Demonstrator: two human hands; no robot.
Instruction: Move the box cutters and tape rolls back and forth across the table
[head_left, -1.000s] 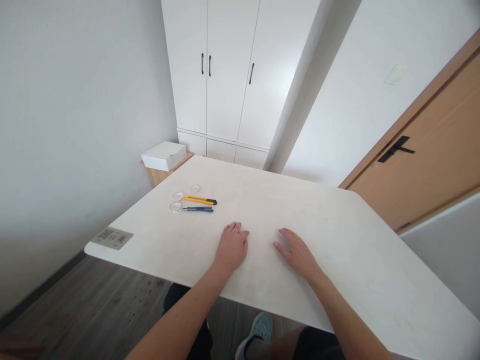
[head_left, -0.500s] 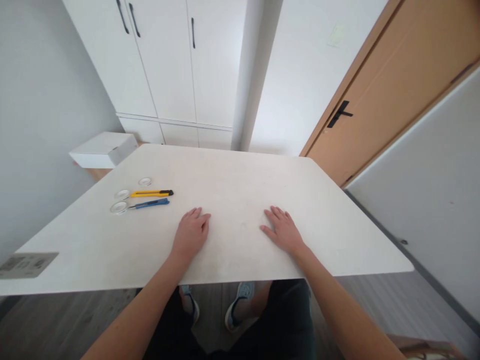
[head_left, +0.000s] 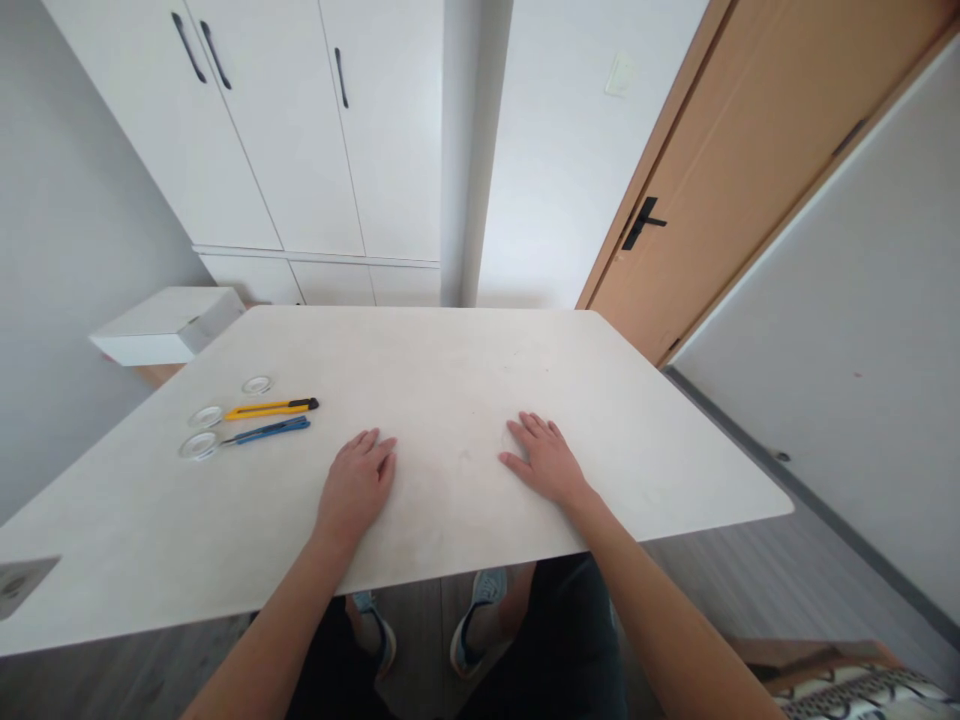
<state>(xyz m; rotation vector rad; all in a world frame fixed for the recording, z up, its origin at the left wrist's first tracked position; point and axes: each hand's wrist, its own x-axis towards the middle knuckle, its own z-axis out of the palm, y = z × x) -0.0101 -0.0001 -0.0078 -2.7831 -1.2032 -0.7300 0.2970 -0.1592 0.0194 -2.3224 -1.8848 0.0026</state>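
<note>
My left hand (head_left: 355,485) lies flat, palm down, on the white table (head_left: 465,360), fingers stretched out and holding nothing. My right hand (head_left: 544,461) rests the same way a little to its right, fingers spread. To the left of my left hand lie a yellow utility knife (head_left: 271,407) and a blue utility knife (head_left: 266,431), side by side. Three small clear tape rolls sit by them: one (head_left: 257,384) at the back, one (head_left: 206,416) at the yellow knife's end, one (head_left: 199,445) at the blue knife's end.
A white box (head_left: 166,323) sits on a low wooden stand beyond the table's left corner. White cupboards (head_left: 300,130) stand behind, a wooden door (head_left: 750,130) at the right. A grey label (head_left: 19,578) marks the table's near left edge.
The view has swung to the right and squared up with the table. Both hands stay flat on the table in the same spots. The knives and tape rolls have not moved.
</note>
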